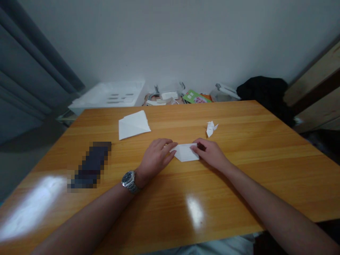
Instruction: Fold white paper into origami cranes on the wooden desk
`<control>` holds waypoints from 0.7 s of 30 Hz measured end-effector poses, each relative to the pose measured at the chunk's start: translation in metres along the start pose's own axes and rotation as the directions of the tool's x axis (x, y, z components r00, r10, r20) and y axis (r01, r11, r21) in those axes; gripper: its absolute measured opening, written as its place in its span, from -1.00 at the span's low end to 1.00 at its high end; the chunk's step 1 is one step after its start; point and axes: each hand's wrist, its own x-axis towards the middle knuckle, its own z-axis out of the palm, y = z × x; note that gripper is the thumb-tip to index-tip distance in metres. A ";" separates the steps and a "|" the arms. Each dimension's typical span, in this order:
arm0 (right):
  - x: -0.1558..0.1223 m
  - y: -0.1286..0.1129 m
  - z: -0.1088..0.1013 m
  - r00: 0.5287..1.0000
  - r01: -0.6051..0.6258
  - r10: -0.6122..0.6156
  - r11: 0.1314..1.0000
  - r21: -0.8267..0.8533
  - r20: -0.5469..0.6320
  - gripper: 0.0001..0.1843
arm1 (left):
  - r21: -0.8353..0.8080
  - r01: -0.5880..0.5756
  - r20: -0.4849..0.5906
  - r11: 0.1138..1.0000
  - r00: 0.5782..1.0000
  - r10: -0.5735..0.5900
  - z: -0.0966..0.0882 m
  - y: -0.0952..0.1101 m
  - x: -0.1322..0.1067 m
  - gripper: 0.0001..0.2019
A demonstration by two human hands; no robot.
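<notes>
A small folded sheet of white paper lies between my hands near the middle of the table, its left end tapering to a point. The fingertips of my left hand pinch that pointed end; a metal watch is on this wrist. My right hand grips the paper's right end, thumb on top and fingers at the far edge. Beyond my right hand stands a small folded white paper figure. Farther left rests a stack of white paper sheets.
A blurred-out dark object lies left on the wooden table. Past the far edge are a white plastic tray, a green booklet, a clear box and black cloth. A grey curtain hangs at left.
</notes>
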 end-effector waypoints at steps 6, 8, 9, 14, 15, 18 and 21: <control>0.003 0.004 0.002 1.000 -0.002 0.001 0.996 -0.093 -0.015 -0.79 | -0.039 -0.159 0.127 0.987 0.979 0.162 0.004 0.002 -0.004 -0.74; 0.004 0.006 0.004 1.000 0.028 -0.029 0.991 -0.132 -0.001 -0.79 | -0.061 -0.190 0.183 0.980 0.963 0.198 0.005 0.003 -0.004 -0.72; 0.004 0.006 0.004 0.999 0.044 -0.044 0.988 -0.150 0.005 -0.79 | -0.071 -0.198 0.211 0.978 0.955 0.208 0.006 0.003 -0.004 -0.71; 0.006 0.008 0.005 0.993 0.115 -0.116 0.972 -0.205 0.010 -0.79 | -0.112 -0.171 0.296 0.979 0.934 0.198 0.009 0.001 -0.005 -0.66; 0.006 0.008 0.005 0.992 0.124 -0.124 0.973 -0.197 0.010 -0.81 | -0.117 -0.158 0.300 0.981 0.936 0.186 0.010 0.000 -0.006 -0.66; 0.005 0.010 0.004 0.991 0.134 -0.135 0.979 -0.152 0.003 -0.87 | -0.128 -0.131 0.300 0.983 0.940 0.164 0.011 -0.002 -0.007 -0.66; 0.005 0.013 0.002 0.988 0.142 -0.149 0.980 -0.141 -0.036 -0.72 | -0.137 -0.123 0.280 0.983 0.947 0.158 0.011 -0.003 -0.007 -0.66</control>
